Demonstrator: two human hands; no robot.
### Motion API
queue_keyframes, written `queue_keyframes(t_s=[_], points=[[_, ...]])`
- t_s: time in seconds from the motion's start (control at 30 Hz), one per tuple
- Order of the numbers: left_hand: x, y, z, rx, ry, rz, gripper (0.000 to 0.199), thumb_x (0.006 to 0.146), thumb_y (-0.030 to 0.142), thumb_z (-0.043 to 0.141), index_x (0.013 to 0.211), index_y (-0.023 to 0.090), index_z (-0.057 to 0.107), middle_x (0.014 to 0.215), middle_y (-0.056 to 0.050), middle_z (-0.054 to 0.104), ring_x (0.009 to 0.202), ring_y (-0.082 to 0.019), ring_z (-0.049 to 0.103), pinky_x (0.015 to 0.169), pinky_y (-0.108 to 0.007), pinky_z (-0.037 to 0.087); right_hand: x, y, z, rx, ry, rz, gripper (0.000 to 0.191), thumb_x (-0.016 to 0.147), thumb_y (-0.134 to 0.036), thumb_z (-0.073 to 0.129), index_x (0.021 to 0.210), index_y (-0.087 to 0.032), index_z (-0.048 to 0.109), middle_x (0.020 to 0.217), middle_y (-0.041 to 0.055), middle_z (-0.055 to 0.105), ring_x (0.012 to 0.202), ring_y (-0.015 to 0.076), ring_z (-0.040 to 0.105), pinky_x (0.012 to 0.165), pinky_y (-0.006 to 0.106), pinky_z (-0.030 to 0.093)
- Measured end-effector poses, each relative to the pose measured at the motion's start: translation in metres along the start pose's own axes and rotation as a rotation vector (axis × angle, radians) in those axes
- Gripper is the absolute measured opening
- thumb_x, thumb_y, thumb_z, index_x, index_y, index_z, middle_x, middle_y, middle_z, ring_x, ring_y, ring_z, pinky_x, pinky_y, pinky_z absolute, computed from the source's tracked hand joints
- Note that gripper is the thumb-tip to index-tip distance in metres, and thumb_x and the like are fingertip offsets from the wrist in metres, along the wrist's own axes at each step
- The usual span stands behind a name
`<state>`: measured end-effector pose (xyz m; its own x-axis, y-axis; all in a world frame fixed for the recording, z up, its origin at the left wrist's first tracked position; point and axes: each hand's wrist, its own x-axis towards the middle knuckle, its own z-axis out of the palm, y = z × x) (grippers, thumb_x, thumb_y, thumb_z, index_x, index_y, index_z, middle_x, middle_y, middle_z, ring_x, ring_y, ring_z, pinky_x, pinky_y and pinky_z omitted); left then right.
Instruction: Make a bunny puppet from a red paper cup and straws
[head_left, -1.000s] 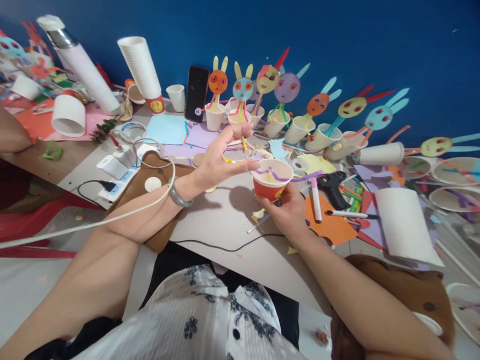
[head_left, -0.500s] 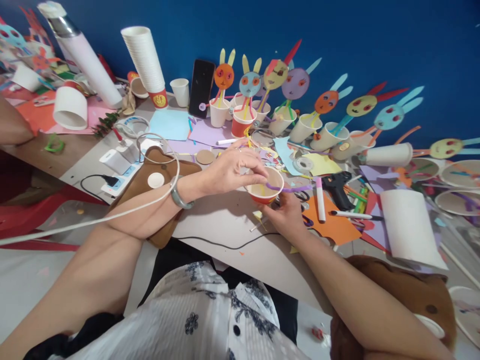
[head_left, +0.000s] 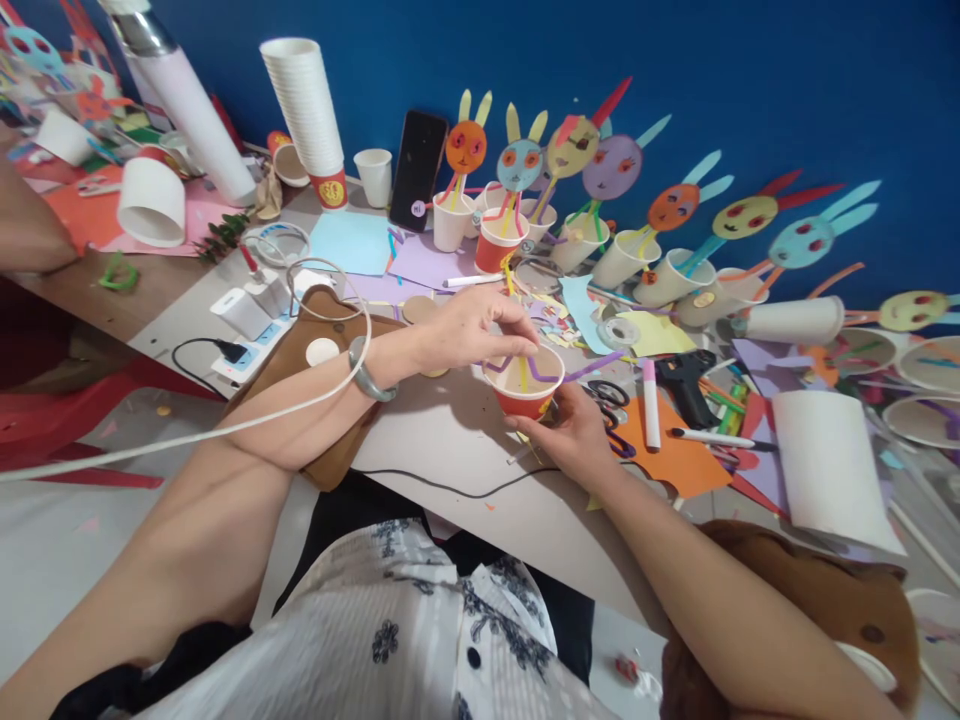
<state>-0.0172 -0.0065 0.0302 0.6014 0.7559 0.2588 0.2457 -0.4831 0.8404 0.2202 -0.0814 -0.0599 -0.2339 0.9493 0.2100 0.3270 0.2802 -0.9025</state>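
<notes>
My right hand is wrapped round the lower side of a red and white paper cup, keeping it upright just over the table. A bent purple pipe cleaner crosses the cup's mouth and sticks out on both sides. Inside, a short yellow strip stands up near the middle. Above the rim, my left hand comes from the left with thumb and fingers pinched together at the pipe cleaner. The fingertips partly cover the exact spot of the grip.
Behind stand several cups with paper rabbit heads. A glue gun, a pink-capped marker and scissors lie to the right. A white cable loops over my left forearm. A cup stack and power strip are left.
The view has shifted slightly, so the table things sit further right. Over the cup, the purple pipe cleaner now shows on both sides, with a bend; before, mainly its right part showed.
</notes>
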Motion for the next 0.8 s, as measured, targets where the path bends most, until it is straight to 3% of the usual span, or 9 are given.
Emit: queue_keyframes(t_s=[0.17, 0.23, 0.37, 0.6, 0.73, 0.8], points=[[-0.001, 0.0, -0.005, 0.218, 0.047, 0.097, 0.054, 0.076, 0.056, 0.091, 0.114, 0.019, 0.079, 0.1, -0.005, 0.082, 0.099, -0.024, 0.075, 0.109, -0.044, 0.048, 0.004, -0.008, 0.0, 0.049, 0.078, 0.02, 0.063, 0.074, -0.05, 0.094, 0.125, -0.023, 0.069, 0.129, 0.0113, 0.078, 0.122, 0.0337, 0.072, 0.111, 0.053, 0.056], [-0.005, 0.004, -0.002, 0.361, 0.105, 0.127, 0.049, 0.083, 0.05, 0.087, 0.121, 0.021, 0.077, 0.113, -0.007, 0.081, 0.111, -0.027, 0.073, 0.116, -0.049, 0.042, 0.005, -0.009, 0.001, 0.055, 0.113, 0.026, 0.062, 0.073, -0.048, 0.094, 0.123, -0.022, 0.069, 0.126, 0.0111, 0.079, 0.119, 0.0329, 0.073, 0.109, 0.052, 0.057], [-0.012, 0.01, 0.01, 0.537, 0.25, 0.157, 0.035, 0.098, 0.04, 0.072, 0.126, 0.021, 0.075, 0.133, -0.012, 0.077, 0.128, -0.032, 0.066, 0.115, -0.048, 0.037, 0.005, -0.007, 0.0, -0.033, 0.162, 0.012, 0.06, 0.072, -0.047, 0.094, 0.122, -0.023, 0.07, 0.121, 0.0095, 0.079, 0.112, 0.0316, 0.074, 0.104, 0.049, 0.058], [-0.008, 0.006, 0.012, 0.379, 0.083, 0.098, 0.033, 0.1, 0.05, 0.07, 0.093, 0.02, 0.08, 0.095, -0.005, 0.082, 0.094, -0.023, 0.073, 0.1, -0.039, 0.044, 0.002, -0.006, -0.001, -0.143, 0.091, -0.056, 0.057, 0.076, -0.046, 0.09, 0.124, -0.024, 0.071, 0.118, 0.0089, 0.08, 0.109, 0.0332, 0.074, 0.098, 0.049, 0.059], [-0.008, 0.008, 0.009, 0.29, 0.053, 0.093, 0.027, 0.099, 0.042, 0.07, 0.088, 0.019, 0.08, 0.088, -0.003, 0.082, 0.082, -0.018, 0.07, 0.091, -0.034, 0.045, 0.001, 0.0, 0.003, -0.11, 0.051, -0.025, 0.063, 0.075, -0.051, 0.091, 0.127, -0.022, 0.07, 0.117, 0.0109, 0.08, 0.106, 0.0344, 0.075, 0.096, 0.051, 0.06], [-0.01, 0.01, 0.008, 0.288, 0.022, 0.084, 0.023, 0.098, 0.038, 0.07, 0.088, 0.02, 0.08, 0.086, -0.002, 0.081, 0.081, -0.017, 0.069, 0.094, -0.035, 0.045, 0.0, 0.003, 0.004, -0.101, 0.029, 0.001, 0.063, 0.075, -0.054, 0.091, 0.124, -0.022, 0.07, 0.112, 0.0108, 0.081, 0.102, 0.0345, 0.076, 0.094, 0.052, 0.06]])
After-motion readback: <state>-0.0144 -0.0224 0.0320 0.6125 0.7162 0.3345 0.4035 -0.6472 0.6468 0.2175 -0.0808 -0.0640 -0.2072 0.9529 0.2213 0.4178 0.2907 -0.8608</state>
